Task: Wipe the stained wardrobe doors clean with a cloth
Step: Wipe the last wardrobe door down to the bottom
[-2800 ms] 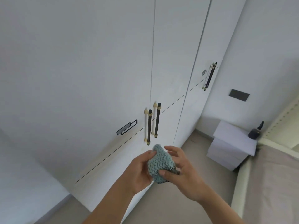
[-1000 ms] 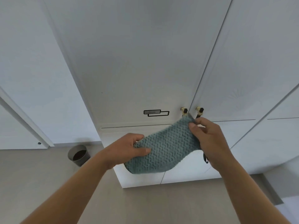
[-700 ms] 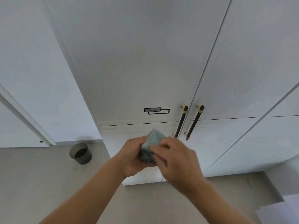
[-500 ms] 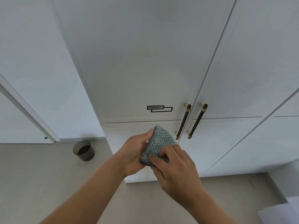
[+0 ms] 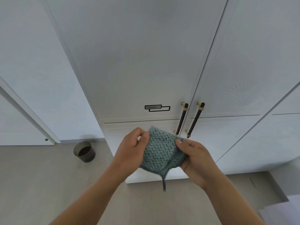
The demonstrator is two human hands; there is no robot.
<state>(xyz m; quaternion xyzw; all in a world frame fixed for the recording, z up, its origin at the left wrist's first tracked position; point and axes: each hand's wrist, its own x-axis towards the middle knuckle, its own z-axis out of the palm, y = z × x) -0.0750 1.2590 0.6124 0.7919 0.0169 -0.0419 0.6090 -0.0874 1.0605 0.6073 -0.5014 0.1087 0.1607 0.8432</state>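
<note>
You hold the cloth point(image 5: 159, 153) in front of you between both hands, in the air and not touching the wardrobe doors point(image 5: 138, 62). Your left hand point(image 5: 131, 151) pinches its left edge between thumb and curled fingers. Your right hand point(image 5: 194, 158) pinches the right edge, with the thumb on top near the dark trim. The cloth looks folded, thick and knitted, so it is probably soft and light, and it will bend and bunch easily. For wiping I think it is better to press it flat under 1 palm, fingers spread over the middle, because a pinched edge lets the rest hang. A thin loop point(image 5: 164, 182) hangs below the cloth and may catch on something.

Just above your right hand are the 2 dark handles point(image 5: 195, 120), side by side at the gap between 2 doors. They stick out, so strokes must stop before them or go around. Above both hands the doors are wide and flat, with much free room; only a small label plate point(image 5: 156, 108) sits there. Left of your left hand, well apart, a round bin point(image 5: 84, 151) stands on the floor point(image 5: 40, 184).
</note>
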